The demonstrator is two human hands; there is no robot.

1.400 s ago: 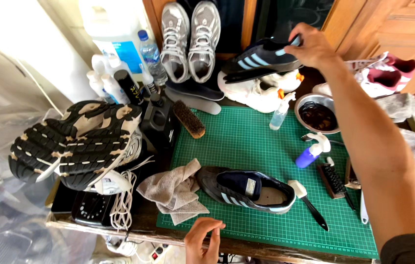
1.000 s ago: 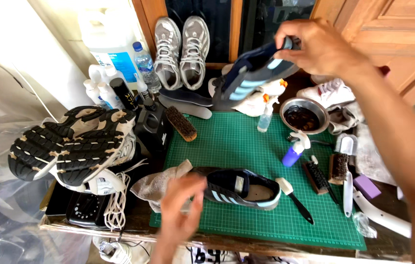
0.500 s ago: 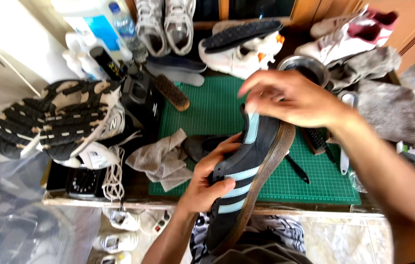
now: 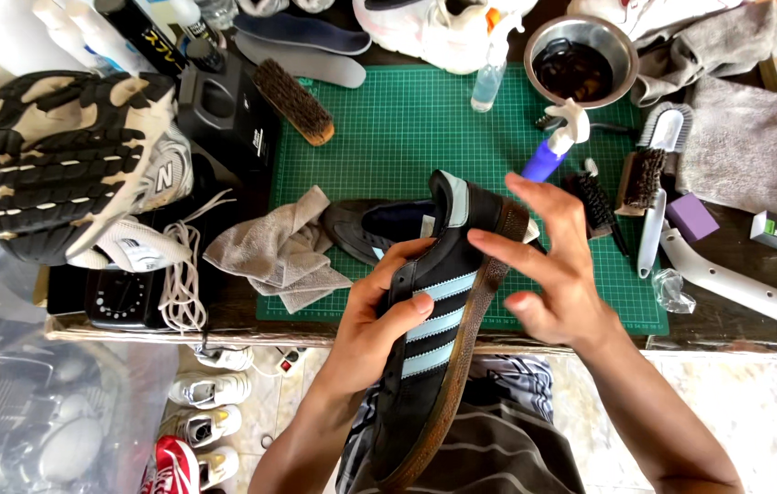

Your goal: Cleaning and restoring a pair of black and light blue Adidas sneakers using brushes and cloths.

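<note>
Two hands meet at one dark suede sneaker (image 4: 434,338), held in the air over the near edge of the green cutting mat (image 4: 388,128). Its long axis runs diagonally, heel end far and slightly right, toe end near and left toward the person's lap, with the side bearing pale blue stripes turned up and the brown gum sole facing right. The left hand (image 4: 375,325) wraps around the upper, fingers curled shut over the striped side. The right hand (image 4: 544,270) is spread open, fingers extended, fingertips just at the sole's edge near the heel, gripping nothing. On the mat just beyond lies the matching dark sneaker (image 4: 375,229), beside a crumpled grey cloth (image 4: 274,247). Farther off sit a wooden brush (image 4: 292,101) with dark bristles, a round metal bowl (image 4: 544,41) of dark liquid, and a purple-and-white spray bottle (image 4: 553,146). At the left, a chunky sneaker (image 4: 50,174) lies sole-up, showing black and cream tread. A folded grey towel (image 4: 750,155) lies at the right. The mat covers a dark wooden table (image 4: 727,320); pale tiled floor shows below.
</note>
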